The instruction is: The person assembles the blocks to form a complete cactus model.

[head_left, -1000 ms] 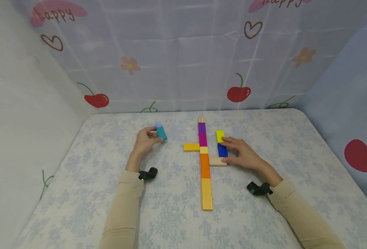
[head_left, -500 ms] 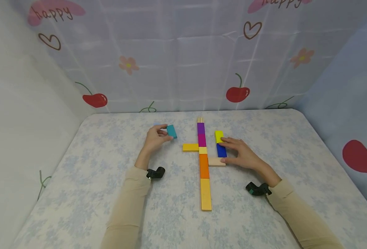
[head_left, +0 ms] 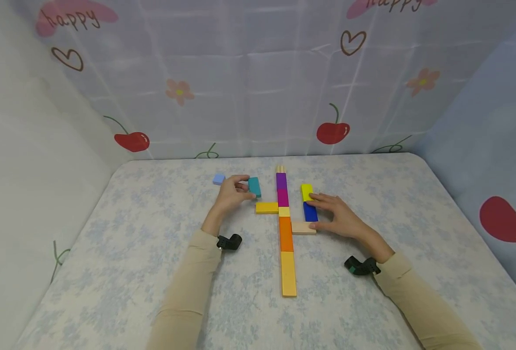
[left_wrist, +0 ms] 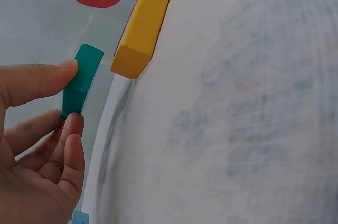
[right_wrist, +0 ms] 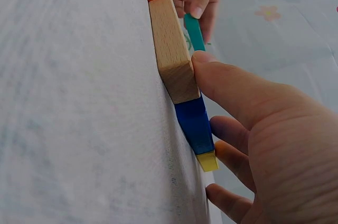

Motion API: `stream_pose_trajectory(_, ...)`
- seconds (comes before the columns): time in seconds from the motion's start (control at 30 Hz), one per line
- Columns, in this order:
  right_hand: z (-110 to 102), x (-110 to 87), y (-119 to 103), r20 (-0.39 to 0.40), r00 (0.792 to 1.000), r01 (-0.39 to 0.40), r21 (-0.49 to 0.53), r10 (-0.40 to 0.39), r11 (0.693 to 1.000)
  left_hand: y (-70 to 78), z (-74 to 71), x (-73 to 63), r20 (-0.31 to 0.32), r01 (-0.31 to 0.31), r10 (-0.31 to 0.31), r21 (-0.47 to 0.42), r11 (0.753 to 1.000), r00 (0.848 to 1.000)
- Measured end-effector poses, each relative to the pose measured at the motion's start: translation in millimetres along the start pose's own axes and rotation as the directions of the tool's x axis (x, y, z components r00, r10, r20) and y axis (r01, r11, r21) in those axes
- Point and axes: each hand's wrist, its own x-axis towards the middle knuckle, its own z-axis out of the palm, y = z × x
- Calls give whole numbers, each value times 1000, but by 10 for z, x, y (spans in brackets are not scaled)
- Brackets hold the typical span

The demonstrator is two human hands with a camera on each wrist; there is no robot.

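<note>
My left hand [head_left: 231,195] pinches a teal block [head_left: 254,187] between thumb and fingers, left of the column and behind a yellow-orange block [head_left: 267,208]. In the left wrist view the teal block [left_wrist: 83,80] appears raised off the table. My right hand [head_left: 341,217] rests at the right side, its thumb touching the plain wooden block [head_left: 303,228]. Its extended fingers lie by the blue block [head_left: 310,212] and the yellow block [head_left: 307,192]. In the right wrist view the wooden block [right_wrist: 171,44] adjoins the blue block [right_wrist: 194,123].
A column of blocks runs down the middle: purple [head_left: 281,181], magenta [head_left: 282,198], pale yellow [head_left: 284,212], orange [head_left: 286,233] and a long yellow-orange one [head_left: 289,273]. Small pale pieces [head_left: 281,169] top it. A light blue block [head_left: 219,179] lies behind my left hand.
My left hand has carried the teal block rightward, toward the column. The light blue block, formerly partly hidden, now shows to its left. My right hand has stayed where it was.
</note>
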Motion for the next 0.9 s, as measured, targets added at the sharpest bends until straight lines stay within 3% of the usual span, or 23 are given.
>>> stream_pose_trajectory(0.3,0,10,6,3,1000,-5,6,5,1000,-31,50,7,54,9,-10,9,1000,998)
stream_pose_trajectory(0.9,-9,9,-12,10,1000,-13,7,13,1000,-77,81,14,70,2,-5,42,999,998)
